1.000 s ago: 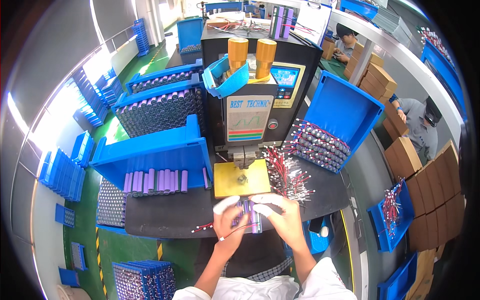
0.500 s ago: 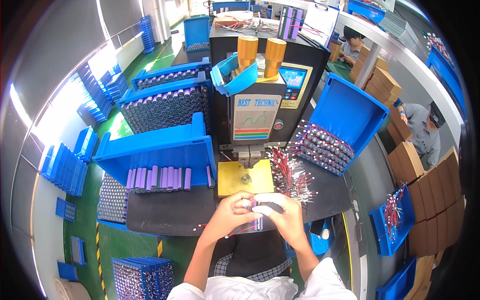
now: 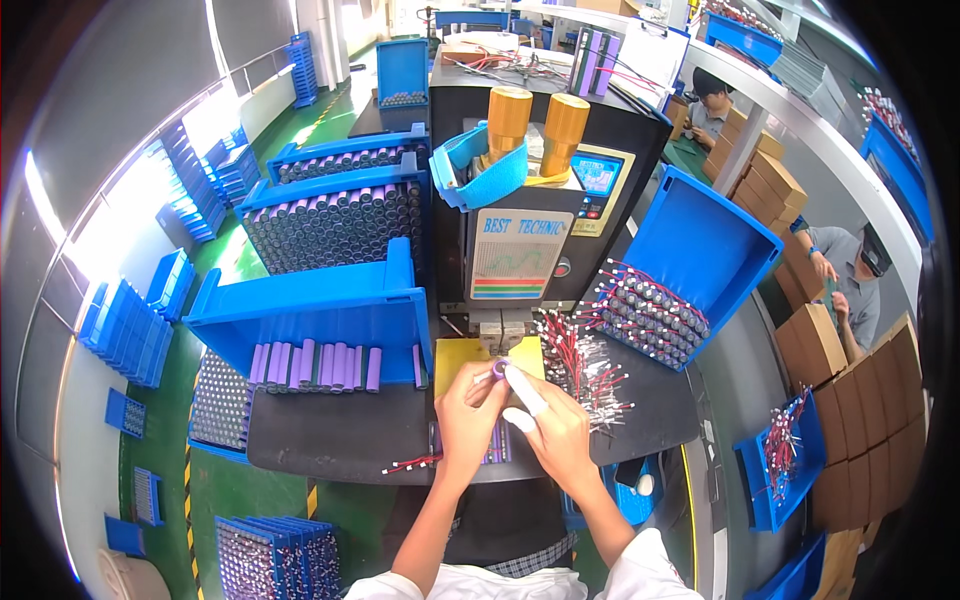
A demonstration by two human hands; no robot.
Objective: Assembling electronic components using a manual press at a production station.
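Head view: at centre frame, the left hand [image 3: 470, 405] pinches a purple cell [image 3: 500, 369] over the yellow plate [image 3: 458, 355]; the right hand [image 3: 555, 425] meets it, its grip unclear. Left of centre, a tipped bin [image 3: 310, 300] has a cell row [image 3: 318, 367] along its lower edge, before a packed crate [image 3: 300, 187]; right of centre, a blue bin [image 3: 710, 235] holds wired cells [image 3: 655, 315].

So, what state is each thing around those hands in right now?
Left hand: closed on a purple cylinder
Right hand: forefinger at the cylinder, thumb apart from it
Purple cylinder: held, one end facing the camera
Yellow plate: partly hidden by the hands
Machine screen: lit
Left blue tray: tipped up, purple cylinders standing in it
Right blue tray: tilted, partly filled
Red-and-white wires: loosely heaped
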